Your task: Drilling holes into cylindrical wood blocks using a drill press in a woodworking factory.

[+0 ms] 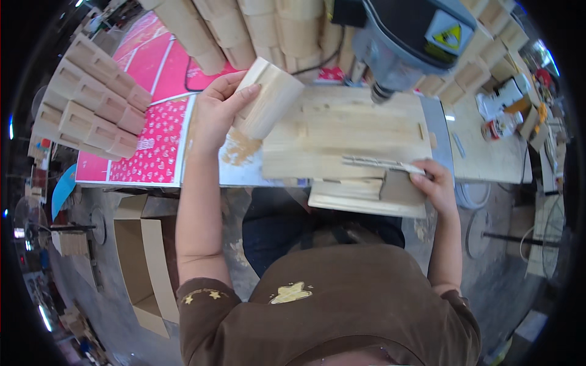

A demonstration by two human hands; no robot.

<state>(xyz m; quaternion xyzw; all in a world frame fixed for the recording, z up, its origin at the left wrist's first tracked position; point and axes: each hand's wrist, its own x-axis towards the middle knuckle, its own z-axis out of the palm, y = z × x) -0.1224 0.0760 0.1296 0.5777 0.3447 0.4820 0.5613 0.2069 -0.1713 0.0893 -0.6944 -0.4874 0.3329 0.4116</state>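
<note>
The left hand (223, 104) grips a pale, rounded wooden piece (271, 100) by its left side, thumb across the near face and fingers behind. The piece is tilted and sits up by the left end of a wide wooden board (348, 131); whether it touches the board is unclear. The right hand (434, 182) is closed around one end of a slim, twisted metal rod (372, 161), which points left across the board's near edge. Just beside this hand are a dark grey flat piece (400, 188) and a pale wooden ledge (366, 204).

Sawdust (241, 149) lies on the counter (229, 177) left of the board. Above the board hangs a grey drill head (403, 46), its chuck (381, 93) pointing down. Farther left, stacked slotted wooden blocks (91, 100) stand by a pink patterned sheet (149, 140); more wooden pieces (262, 30) rise at the back. An open cardboard box (146, 256) is on the floor, below left.
</note>
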